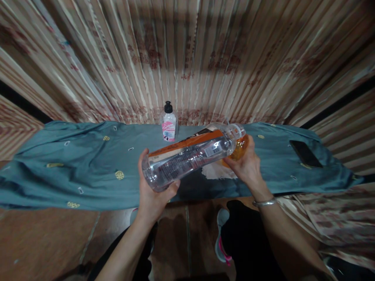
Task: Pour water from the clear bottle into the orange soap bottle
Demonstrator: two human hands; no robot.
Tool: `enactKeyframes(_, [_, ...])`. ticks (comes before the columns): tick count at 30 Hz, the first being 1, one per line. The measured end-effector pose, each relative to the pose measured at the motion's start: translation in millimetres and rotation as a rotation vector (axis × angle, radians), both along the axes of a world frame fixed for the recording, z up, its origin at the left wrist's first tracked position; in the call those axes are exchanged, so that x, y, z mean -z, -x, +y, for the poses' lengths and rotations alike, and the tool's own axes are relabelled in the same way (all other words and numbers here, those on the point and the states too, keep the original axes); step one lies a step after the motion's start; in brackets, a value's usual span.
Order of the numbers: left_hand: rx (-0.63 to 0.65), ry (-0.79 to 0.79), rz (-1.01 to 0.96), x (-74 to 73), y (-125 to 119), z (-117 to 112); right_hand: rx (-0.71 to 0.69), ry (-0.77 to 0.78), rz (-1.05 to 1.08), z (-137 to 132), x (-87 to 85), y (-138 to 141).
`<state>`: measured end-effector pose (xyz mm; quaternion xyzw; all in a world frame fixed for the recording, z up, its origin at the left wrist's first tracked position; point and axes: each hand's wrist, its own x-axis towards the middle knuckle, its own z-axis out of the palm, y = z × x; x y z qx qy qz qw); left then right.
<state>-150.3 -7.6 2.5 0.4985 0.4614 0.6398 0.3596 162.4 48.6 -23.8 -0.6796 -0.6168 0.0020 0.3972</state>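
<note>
My left hand (150, 191) grips the base of a clear plastic bottle (190, 156) that lies tilted, its open neck pointing right. My right hand (246, 166) holds an orange, translucent container (239, 148) just under the bottle's mouth; part of it is hidden by the bottle. Both are held over a blue-green cloth (88, 164) spread on a low surface. A white cloth patch (216, 171) lies beneath the hands. An orange and white packet (181, 146) shows behind the bottle.
A small sanitiser bottle with a black cap and pink label (169, 125) stands at the back middle. A dark phone (305, 153) lies at the right end of the cloth. Striped curtains (187, 58) hang behind. My legs and a shoe (221, 238) are below.
</note>
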Motion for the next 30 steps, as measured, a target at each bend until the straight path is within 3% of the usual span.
enactKeyframes(17, [0.013, 0.09, -0.028, -14.8, 2, -4, -0.016, 0.021, 0.001, 0, -4.5, 3])
enactKeyframes(30, [0.008, 0.085, -0.03, -12.1, 3, -3, -0.019, 0.009, -0.008, 1, -2.5, 2])
